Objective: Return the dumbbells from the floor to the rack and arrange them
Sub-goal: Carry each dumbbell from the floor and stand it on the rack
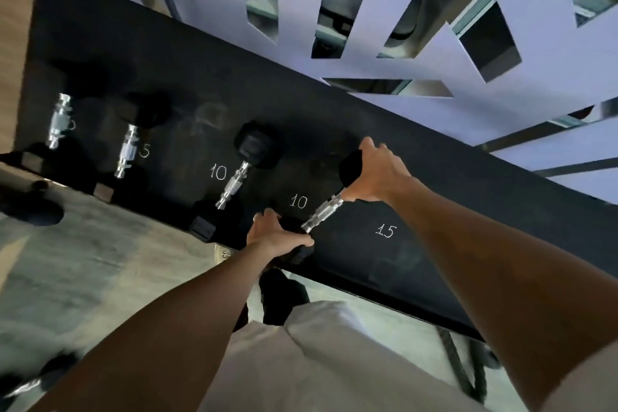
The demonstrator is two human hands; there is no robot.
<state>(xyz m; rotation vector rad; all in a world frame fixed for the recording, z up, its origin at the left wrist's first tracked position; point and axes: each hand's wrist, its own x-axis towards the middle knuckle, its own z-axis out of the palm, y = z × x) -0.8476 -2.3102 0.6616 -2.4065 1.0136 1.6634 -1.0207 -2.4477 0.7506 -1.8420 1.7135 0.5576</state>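
Both hands on one dumbbell [322, 212]: left hand [274, 236] wrapped around its near head, right hand [374, 174] clamped over the far head, seating it on the black rack [468, 177] by the second chalked "10" [298, 201], next to the other 10 dumbbell [234, 182]. Looks like the placing step; next call is squaring it parallel to its neighbour, then letting go. Another dumbbell [30, 381] sits on the floor, lower left, blurred.

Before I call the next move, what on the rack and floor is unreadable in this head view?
- Dumbbell being placed: both heads are covered by the left hand and right hand.
- Leftmost rack dumbbell: motion blur smears its chalk number.
- Floor dumbbell: blurred and cut off by the bottom-left edge.
- Rack shelf: its right end runs out of frame.
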